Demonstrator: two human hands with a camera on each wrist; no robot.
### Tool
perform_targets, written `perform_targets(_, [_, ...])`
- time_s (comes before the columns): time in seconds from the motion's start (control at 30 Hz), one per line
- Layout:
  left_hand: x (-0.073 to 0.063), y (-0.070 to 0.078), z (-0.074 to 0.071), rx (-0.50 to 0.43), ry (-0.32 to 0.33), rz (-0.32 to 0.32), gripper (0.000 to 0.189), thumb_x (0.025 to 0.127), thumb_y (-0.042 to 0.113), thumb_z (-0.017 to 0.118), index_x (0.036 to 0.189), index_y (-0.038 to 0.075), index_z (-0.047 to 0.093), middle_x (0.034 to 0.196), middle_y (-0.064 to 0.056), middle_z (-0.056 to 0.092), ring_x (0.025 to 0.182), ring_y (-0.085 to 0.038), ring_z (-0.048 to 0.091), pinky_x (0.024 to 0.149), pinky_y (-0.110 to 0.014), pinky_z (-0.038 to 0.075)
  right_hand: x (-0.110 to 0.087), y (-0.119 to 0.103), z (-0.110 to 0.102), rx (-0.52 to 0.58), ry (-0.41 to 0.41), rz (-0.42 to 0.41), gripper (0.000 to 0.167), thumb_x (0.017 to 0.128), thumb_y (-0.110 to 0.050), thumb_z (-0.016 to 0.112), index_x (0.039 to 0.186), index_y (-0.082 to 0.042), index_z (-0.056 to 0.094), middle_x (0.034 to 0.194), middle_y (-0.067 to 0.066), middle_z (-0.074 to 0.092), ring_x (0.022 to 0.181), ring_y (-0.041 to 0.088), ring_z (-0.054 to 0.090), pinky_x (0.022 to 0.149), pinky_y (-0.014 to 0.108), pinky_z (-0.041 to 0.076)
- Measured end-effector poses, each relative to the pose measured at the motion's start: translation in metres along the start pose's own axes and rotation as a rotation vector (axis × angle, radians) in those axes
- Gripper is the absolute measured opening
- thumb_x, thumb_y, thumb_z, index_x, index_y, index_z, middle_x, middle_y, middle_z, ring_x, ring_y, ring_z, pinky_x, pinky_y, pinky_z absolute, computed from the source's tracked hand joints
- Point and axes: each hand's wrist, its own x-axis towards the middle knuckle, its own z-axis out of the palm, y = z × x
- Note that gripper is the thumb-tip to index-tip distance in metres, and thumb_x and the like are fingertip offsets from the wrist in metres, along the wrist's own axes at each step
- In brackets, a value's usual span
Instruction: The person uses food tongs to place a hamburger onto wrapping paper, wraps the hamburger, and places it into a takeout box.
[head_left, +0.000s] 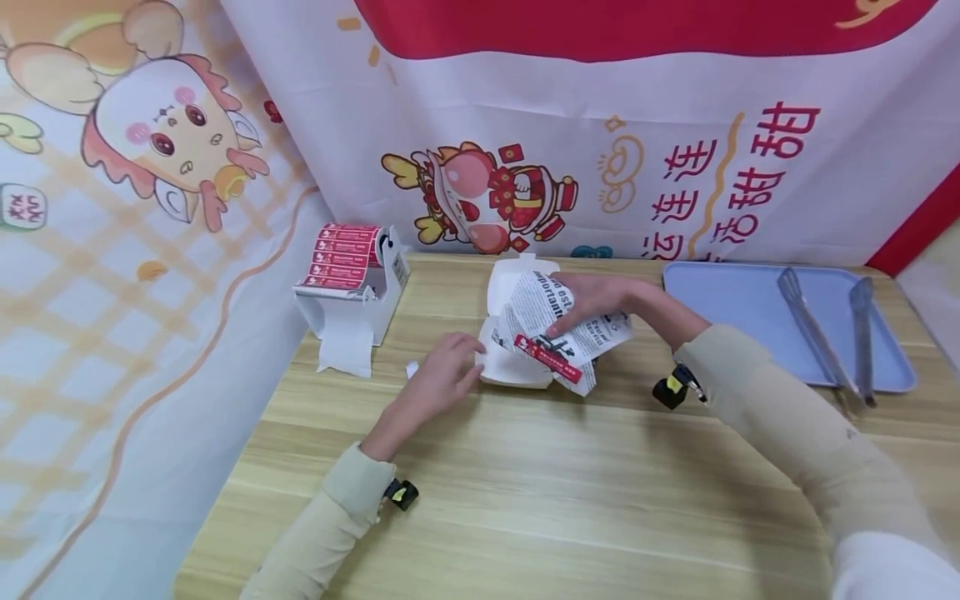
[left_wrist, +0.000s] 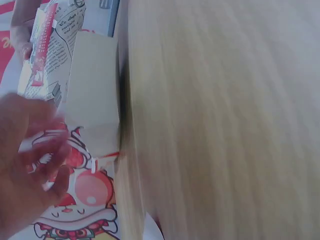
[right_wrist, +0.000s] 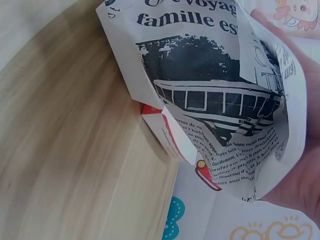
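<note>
In the head view, my right hand (head_left: 592, 298) grips a package wrapped in newsprint-style paper (head_left: 542, 302), with a red label sticker (head_left: 551, 358) across it. The package is tilted over an open white clamshell box (head_left: 517, 372), whose lid stands up at the back. What the paper wraps is hidden. My left hand (head_left: 447, 375) is at the box's left side, fingers loosely bent and holding nothing; whether they touch the box I cannot tell. In the left wrist view these fingers are blurred beside the box (left_wrist: 92, 82). The right wrist view shows the printed wrapping paper (right_wrist: 200, 75) close up.
A label dispenser (head_left: 392, 287) with a roll of red labels (head_left: 341, 254) stands at the back left, a white backing strip (head_left: 347, 346) hanging from it. On the right, metal tongs (head_left: 816, 332) lie on a blue tray (head_left: 720, 304). Printed cloth (head_left: 480, 100) hangs behind the wooden table (head_left: 540, 492).
</note>
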Motion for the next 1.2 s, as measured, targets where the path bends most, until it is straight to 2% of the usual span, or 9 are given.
perform_targets(0.1, [-0.001,-0.003,-0.001,-0.073,0.029,-0.16,0.04,0.095,0.021,0.067,0.129,0.001,0.058,0.119,-0.013,0.064,0.106,-0.025,0.063,0.091,-0.039,0.056,0.006,-0.005,-0.002,-0.02,-0.02,0.015,0.125,0.074,-0.06,0.08,0.16,-0.008,0.006,0.16,0.016,0.032,0.142,0.032,0.039,0.12,0.053,0.026])
perform_targets(0.2, [0.003,-0.005,0.002,-0.151,-0.002,-0.232,0.045,0.095,0.023,0.067,0.131,-0.002,0.056,0.111,-0.012,0.066,0.092,-0.022,0.066,0.079,-0.033,0.057,0.013,-0.011,-0.003,-0.025,-0.064,-0.008,0.125,0.075,-0.058,0.08,0.16,-0.008,0.004,0.164,0.016,0.024,0.148,0.033,0.028,0.123,0.055,0.019])
perform_targets(0.33, [0.011,-0.004,0.014,-0.193,-0.039,-0.229,0.031,0.09,0.014,0.069,0.116,0.001,0.062,0.094,-0.009,0.066,0.08,-0.018,0.062,0.069,-0.03,0.054,0.026,-0.017,0.0,-0.057,-0.141,-0.032,0.121,0.077,-0.057,0.079,0.161,-0.009,0.005,0.163,0.016,0.024,0.147,0.033,0.031,0.122,0.055,0.022])
perform_targets(0.47, [0.013,0.0,0.023,-0.245,-0.036,-0.196,0.027,0.084,0.006,0.071,0.109,0.003,0.064,0.1,-0.012,0.067,0.086,-0.022,0.061,0.079,-0.036,0.055,0.039,-0.02,0.005,-0.109,-0.221,-0.033,0.119,0.077,-0.057,0.079,0.161,-0.012,0.008,0.164,0.014,0.023,0.149,0.032,0.027,0.122,0.054,0.021])
perform_targets(0.67, [0.01,0.005,0.025,-0.319,-0.047,-0.16,0.051,0.084,0.01,0.072,0.131,0.002,0.054,0.122,-0.018,0.063,0.111,-0.03,0.062,0.101,-0.043,0.051,0.053,-0.018,0.011,-0.227,-0.274,-0.016,0.11,0.079,-0.056,0.077,0.159,-0.009,0.018,0.161,0.015,0.032,0.148,0.033,0.031,0.123,0.052,0.022])
perform_targets(0.77, [0.008,0.007,0.023,-0.331,-0.061,-0.17,0.059,0.085,0.012,0.072,0.138,0.001,0.049,0.127,-0.02,0.062,0.117,-0.033,0.061,0.104,-0.045,0.049,0.051,-0.018,0.016,-0.285,-0.207,-0.033,0.1,0.082,-0.054,0.076,0.156,-0.008,0.027,0.157,0.016,0.038,0.146,0.033,0.035,0.121,0.052,0.026])
perform_targets(0.97, [0.006,0.01,0.018,-0.368,-0.079,-0.199,0.063,0.085,0.011,0.073,0.14,-0.002,0.045,0.13,-0.022,0.062,0.12,-0.036,0.06,0.105,-0.047,0.048,0.031,-0.027,0.035,-0.346,0.059,-0.136,0.07,0.087,-0.039,0.076,0.146,-0.013,0.047,0.144,0.014,0.053,0.133,0.03,0.05,0.114,0.05,0.039])
perform_targets(1.07, [0.006,0.011,0.017,-0.365,-0.082,-0.207,0.063,0.085,0.011,0.073,0.14,-0.003,0.045,0.129,-0.023,0.061,0.12,-0.037,0.06,0.104,-0.047,0.048,0.018,-0.03,0.05,-0.382,0.113,-0.157,0.072,0.091,-0.039,0.071,0.152,-0.014,0.041,0.154,0.016,0.043,0.139,0.033,0.044,0.115,0.051,0.038])
perform_targets(1.2, [0.006,0.01,0.018,-0.348,-0.092,-0.197,0.063,0.085,0.011,0.073,0.139,-0.005,0.045,0.128,-0.024,0.061,0.119,-0.037,0.06,0.104,-0.047,0.048,0.006,-0.023,0.076,-0.5,0.133,-0.169,0.082,0.097,-0.049,0.058,0.16,-0.014,0.019,0.165,0.019,0.019,0.152,0.038,0.022,0.119,0.059,0.028])
